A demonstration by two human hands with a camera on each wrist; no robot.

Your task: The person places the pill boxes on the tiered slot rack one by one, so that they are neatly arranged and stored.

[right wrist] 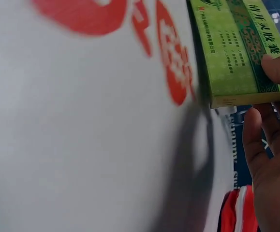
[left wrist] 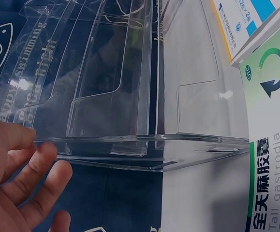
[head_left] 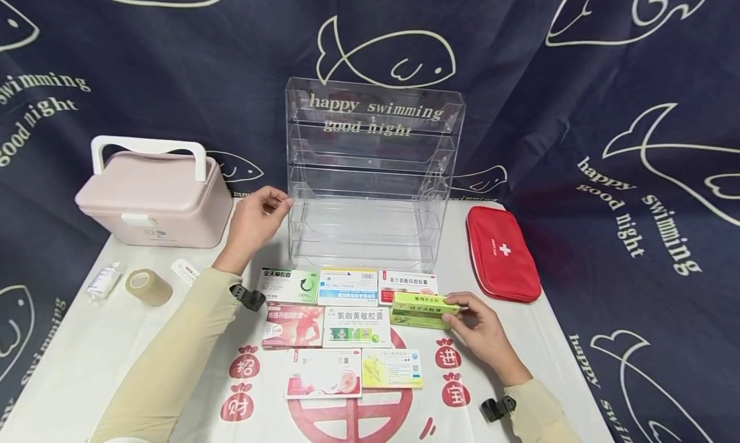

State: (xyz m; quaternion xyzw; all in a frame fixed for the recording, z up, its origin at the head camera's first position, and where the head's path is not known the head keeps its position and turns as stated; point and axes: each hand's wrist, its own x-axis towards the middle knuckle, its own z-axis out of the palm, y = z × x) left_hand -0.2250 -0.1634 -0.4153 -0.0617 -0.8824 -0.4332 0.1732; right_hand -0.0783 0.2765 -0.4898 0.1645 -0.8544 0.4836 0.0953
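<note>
A clear plastic tiered rack (head_left: pixel 370 231) stands upright on the white table. At its left edge is my left hand (head_left: pixel 260 215), thumb and fingertips pinching the rim; the left wrist view shows the same hand (left wrist: pixel 26 179) on the edge. My right hand (head_left: pixel 482 330) grips a green medicine box (head_left: pixel 419 314) by its right end, tilted above the front rows. Close up, the thumb lies on the face of that green box (right wrist: pixel 236 53). Several medicine boxes lie flat before the rack, among them a white-and-green one (head_left: pixel 289 287) and a pink one (head_left: pixel 293 326).
A pink lidded case (head_left: pixel 150 205) with a white handle stands at the left. Before it lie a tan bandage roll (head_left: pixel 149 287), a small white packet (head_left: pixel 104 281) and a white thermometer-like item (head_left: pixel 185 271). A red first-aid pouch (head_left: pixel 503 253) lies at the right.
</note>
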